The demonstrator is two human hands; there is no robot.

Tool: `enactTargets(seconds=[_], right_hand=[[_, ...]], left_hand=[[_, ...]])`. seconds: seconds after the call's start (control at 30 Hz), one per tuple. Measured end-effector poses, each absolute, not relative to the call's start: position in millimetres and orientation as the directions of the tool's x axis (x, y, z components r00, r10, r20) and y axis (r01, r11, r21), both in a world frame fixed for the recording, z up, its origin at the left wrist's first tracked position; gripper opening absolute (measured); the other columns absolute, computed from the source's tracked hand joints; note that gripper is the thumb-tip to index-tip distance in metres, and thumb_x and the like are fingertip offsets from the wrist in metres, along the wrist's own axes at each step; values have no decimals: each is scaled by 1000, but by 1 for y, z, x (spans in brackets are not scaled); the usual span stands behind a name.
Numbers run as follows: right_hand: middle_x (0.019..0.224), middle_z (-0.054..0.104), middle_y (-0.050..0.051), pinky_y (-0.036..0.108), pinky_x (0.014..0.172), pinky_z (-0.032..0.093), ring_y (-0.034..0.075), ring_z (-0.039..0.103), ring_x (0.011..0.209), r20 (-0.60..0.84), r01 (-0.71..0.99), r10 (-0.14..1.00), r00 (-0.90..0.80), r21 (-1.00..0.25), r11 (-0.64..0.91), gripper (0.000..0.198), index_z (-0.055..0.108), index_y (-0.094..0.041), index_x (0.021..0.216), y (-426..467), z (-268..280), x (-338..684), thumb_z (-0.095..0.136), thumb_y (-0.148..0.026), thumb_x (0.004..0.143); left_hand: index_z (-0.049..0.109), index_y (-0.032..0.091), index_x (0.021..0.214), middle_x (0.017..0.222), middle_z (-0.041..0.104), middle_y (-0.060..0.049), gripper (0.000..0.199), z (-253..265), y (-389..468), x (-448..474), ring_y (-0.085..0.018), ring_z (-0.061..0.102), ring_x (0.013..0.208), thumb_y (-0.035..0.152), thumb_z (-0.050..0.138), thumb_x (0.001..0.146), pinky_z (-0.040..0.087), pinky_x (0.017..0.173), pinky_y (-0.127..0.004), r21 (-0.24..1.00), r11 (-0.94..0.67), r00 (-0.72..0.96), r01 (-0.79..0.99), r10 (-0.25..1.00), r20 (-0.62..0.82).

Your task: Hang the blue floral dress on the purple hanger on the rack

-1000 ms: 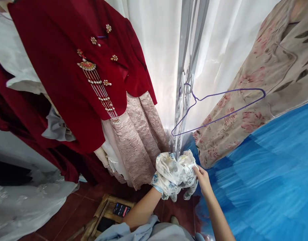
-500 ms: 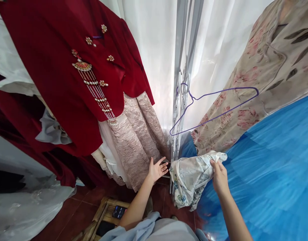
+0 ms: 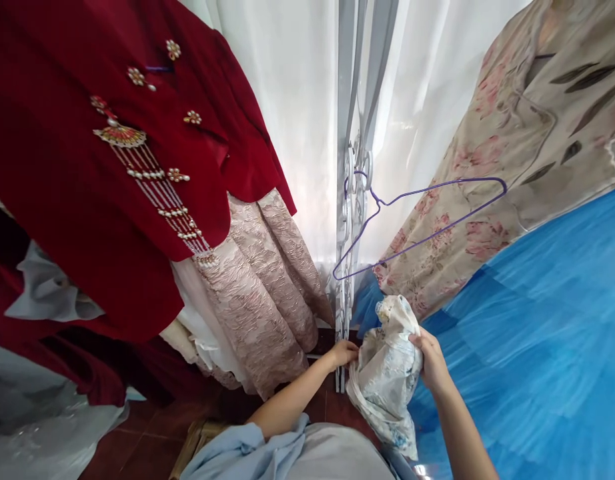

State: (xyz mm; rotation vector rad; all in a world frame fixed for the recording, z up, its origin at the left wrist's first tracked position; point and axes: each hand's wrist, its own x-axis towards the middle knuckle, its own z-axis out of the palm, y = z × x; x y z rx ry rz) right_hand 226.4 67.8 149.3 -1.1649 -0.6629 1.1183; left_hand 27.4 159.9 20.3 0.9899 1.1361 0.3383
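A crumpled white floral garment (image 3: pixel 387 380) with blue and green print hangs in front of my body. My right hand (image 3: pixel 431 353) pinches its upper right edge between thumb and fingers. On the other side my left hand (image 3: pixel 345 353) has its fingers curled in at the garment's left edge, fingertips partly hidden by the cloth. Above both hands a bare purple hanger (image 3: pixel 422 243) hangs by its hook from the white chain-like hanging strip (image 3: pixel 348 227), tilted with its right end higher.
To the left hang a dark red jacket (image 3: pixel 197 153) with beaded brooches and a pale pink brocade skirt (image 3: pixel 267 287). A beige floral dress (image 3: pixel 482 220) and blue tulle (image 3: pixel 527 347) fill the right. White curtain (image 3: pixel 287 100) stands behind; a wooden stool (image 3: pixel 195 440) is low left.
My left hand has gone from spread open to closed at the garment's edge, moving right. The garment has turned more upright and shifted slightly toward me. The view has swung rightward.
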Motion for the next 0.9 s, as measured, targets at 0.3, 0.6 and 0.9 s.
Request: enactTargets(seconds=[0.3, 0.6, 0.9], right_hand=[[68, 74, 3, 28, 52, 49, 25, 70, 68, -194, -405, 786, 588, -911, 78, 33, 75, -18, 83, 76, 134, 263, 84, -40, 60], [77, 77, 5, 32, 63, 57, 27, 74, 76, -115, -405, 824, 555, -903, 146, 43, 75, -17, 92, 105, 158, 248, 86, -47, 63], [85, 79, 7, 35, 70, 60, 29, 75, 84, -85, -404, 872, 481, -905, 134, 48, 76, -17, 99, 105, 168, 251, 87, -49, 65]], left_hand=[[72, 12, 92, 83, 73, -7, 22, 143, 245, -41, -18, 69, 76, 33, 72, 85, 55, 76, -27, 784, 523, 414, -334, 829, -376], [69, 15, 100, 93, 76, -6, 17, 248, 238, -22, -20, 73, 88, 26, 70, 87, 59, 84, -29, 750, 300, 312, -589, 941, -132], [76, 13, 99, 94, 76, -7, 22, 269, 217, 3, -14, 71, 82, 12, 68, 79, 58, 77, -20, 892, 177, 443, -416, 896, 29]])
